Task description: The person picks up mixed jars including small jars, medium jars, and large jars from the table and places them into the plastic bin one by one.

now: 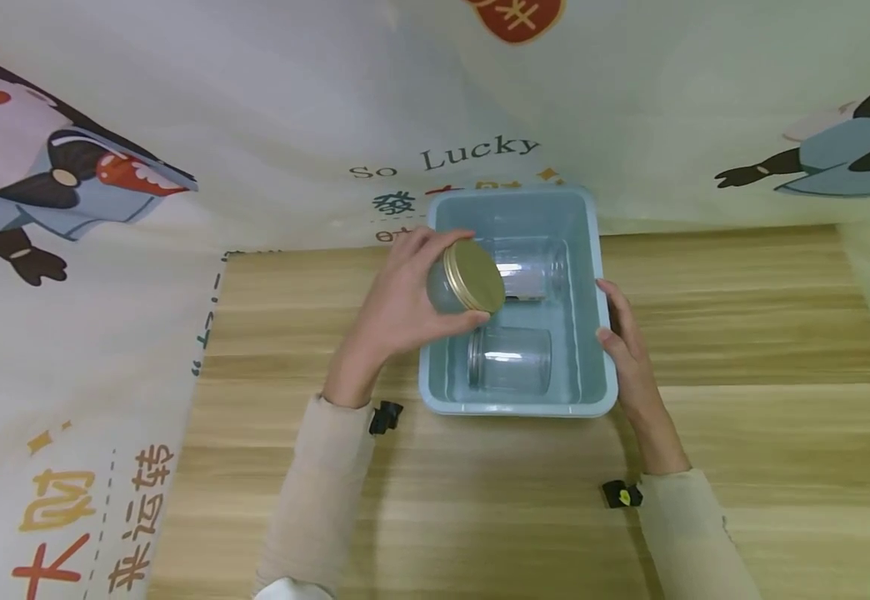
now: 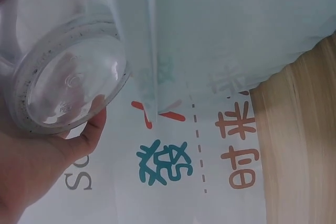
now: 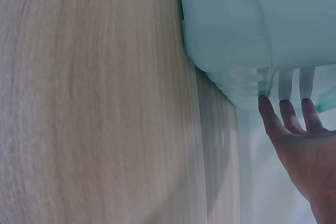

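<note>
My left hand (image 1: 405, 308) grips a clear jar with a gold lid (image 1: 477, 277), fingers and thumb spread around its sides. The jar is tilted, lid toward the right, over the left side of a light blue basin (image 1: 519, 409). Its clear bottom (image 2: 76, 85) faces the left wrist camera. Two more clear jars lie on their sides inside the basin: a front jar (image 1: 513, 360) and a back jar (image 1: 536, 267), partly covered by the held one. My right hand (image 1: 630, 358) touches the basin's right side, its fairly straight fingers (image 3: 291, 116) against the outer wall.
The basin stands on a wood-grain table (image 1: 727, 333). A white printed cloth (image 1: 270, 100) hangs behind and at the sides, close to the basin's back edge. Small black objects, one near the left wrist (image 1: 386, 417) and one near the right sleeve (image 1: 621, 495), show beside the arms.
</note>
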{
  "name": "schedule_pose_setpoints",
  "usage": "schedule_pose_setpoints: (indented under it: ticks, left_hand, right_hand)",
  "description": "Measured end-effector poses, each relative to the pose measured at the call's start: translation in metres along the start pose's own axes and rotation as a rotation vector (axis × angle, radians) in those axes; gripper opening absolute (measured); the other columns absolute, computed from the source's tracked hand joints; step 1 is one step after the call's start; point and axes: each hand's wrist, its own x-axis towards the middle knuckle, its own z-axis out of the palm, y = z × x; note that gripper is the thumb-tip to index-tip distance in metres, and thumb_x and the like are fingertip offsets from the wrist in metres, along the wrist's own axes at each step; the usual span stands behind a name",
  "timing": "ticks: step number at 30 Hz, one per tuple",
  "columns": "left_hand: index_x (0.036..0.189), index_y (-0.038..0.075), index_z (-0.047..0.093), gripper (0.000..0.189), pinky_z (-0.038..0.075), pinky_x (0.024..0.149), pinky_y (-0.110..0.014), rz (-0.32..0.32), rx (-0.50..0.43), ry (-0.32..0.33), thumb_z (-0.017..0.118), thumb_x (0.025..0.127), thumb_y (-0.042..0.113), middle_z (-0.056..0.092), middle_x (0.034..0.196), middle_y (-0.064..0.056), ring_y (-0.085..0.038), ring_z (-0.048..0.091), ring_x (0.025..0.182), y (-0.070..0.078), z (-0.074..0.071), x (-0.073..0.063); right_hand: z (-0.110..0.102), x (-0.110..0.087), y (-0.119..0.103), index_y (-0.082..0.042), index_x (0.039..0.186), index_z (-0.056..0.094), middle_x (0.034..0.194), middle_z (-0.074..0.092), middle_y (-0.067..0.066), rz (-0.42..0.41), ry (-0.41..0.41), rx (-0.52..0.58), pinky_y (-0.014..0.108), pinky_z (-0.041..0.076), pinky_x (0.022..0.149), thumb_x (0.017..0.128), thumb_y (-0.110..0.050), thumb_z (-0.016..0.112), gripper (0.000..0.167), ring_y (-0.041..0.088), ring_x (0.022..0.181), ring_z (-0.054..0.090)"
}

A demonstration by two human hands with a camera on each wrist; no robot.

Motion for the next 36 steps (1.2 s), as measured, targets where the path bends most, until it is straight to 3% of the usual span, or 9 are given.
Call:
schedule_pose_setpoints:
  ticks: [4,17,24,29,36]
  left_hand:
    - [0.141,0.026,0.053,0.089,0.048,0.088,-0.043,0.015,0.024,-0.019,0.085,0.063,0.055,0.052,0.117,0.001,-0.018,0.045,0.111,0.0,0.0,0.002]
    - [0.141,0.021,0.05,0.089,0.046,0.092,-0.044,0.011,0.055,-0.123,0.086,0.065,0.051,0.053,0.123,0.001,-0.02,0.046,0.113,0.005,0.0,0.007]
    - [0.137,0.016,0.05,0.089,0.041,0.101,-0.042,0.042,0.112,-0.131,0.085,0.065,0.055,0.054,0.127,0.0,-0.018,0.047,0.113,0.01,0.0,0.012]
    - [0.139,0.015,0.048,0.093,0.038,0.105,-0.041,0.029,0.157,-0.163,0.083,0.065,0.06,0.052,0.134,-0.002,-0.019,0.046,0.118,0.013,0.001,0.019]
    - [0.14,0.018,0.048,0.094,0.044,0.092,-0.038,0.006,0.179,-0.21,0.08,0.065,0.066,0.052,0.131,0.0,-0.019,0.044,0.115,0.02,0.001,0.025]
  right_hand:
    - [0.002,0.001,-0.001,-0.016,0.152,0.036,0.157,0.028,0.006,0.011,0.01,0.018,0.031,0.026,0.106,0.098,-0.018,0.043,0.055,0.02,0.138,0.027]
    - [0.003,0.001,0.0,-0.016,0.152,0.036,0.157,0.027,0.008,0.005,0.009,0.033,0.03,0.027,0.105,0.098,-0.017,0.043,0.055,0.021,0.136,0.028]
    - [0.002,0.001,0.0,-0.016,0.153,0.035,0.158,0.027,0.007,0.016,0.008,0.038,0.03,0.028,0.105,0.099,-0.019,0.043,0.055,0.021,0.136,0.029]
    - [0.002,0.001,0.0,-0.015,0.153,0.035,0.158,0.026,0.008,0.004,0.007,0.044,0.03,0.026,0.107,0.099,-0.02,0.044,0.055,0.021,0.138,0.026]
    - [0.003,0.001,-0.001,-0.014,0.152,0.036,0.158,0.027,0.01,-0.02,0.004,0.049,0.03,0.024,0.108,0.099,-0.019,0.044,0.054,0.021,0.139,0.026]
